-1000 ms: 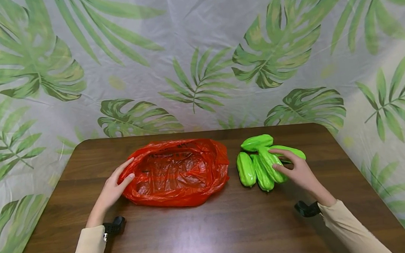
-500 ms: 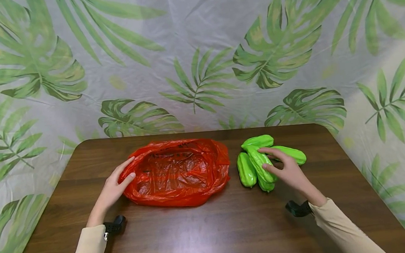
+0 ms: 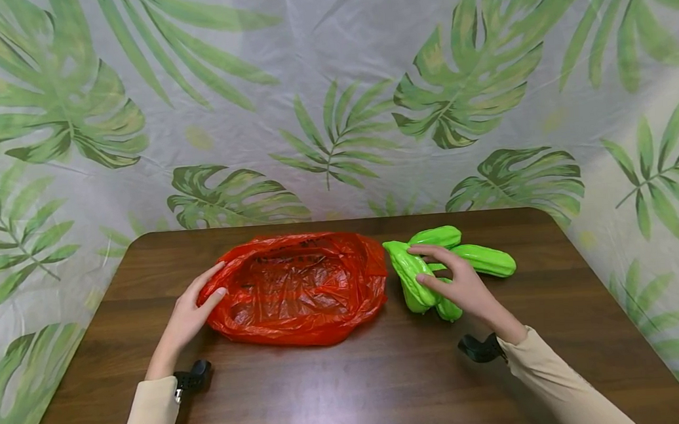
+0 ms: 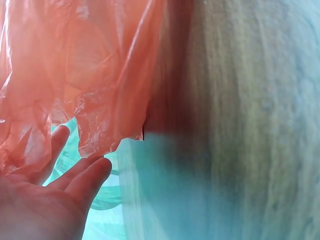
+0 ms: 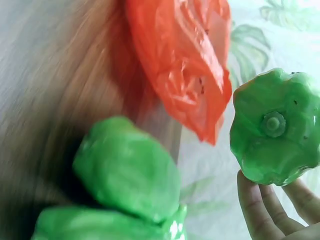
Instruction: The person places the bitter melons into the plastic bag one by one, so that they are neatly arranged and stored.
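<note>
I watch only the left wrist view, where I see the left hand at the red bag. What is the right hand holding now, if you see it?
Observer: The right hand is holding a green vegetable.
Operator: Thank you. Is it already put inside?
Observer: No, it is outside, at the right side of the bag.
Operator: I understand. And are there more of the same kind?
Observer: Yes, other vegetables lie on the table, also to the right.
</note>
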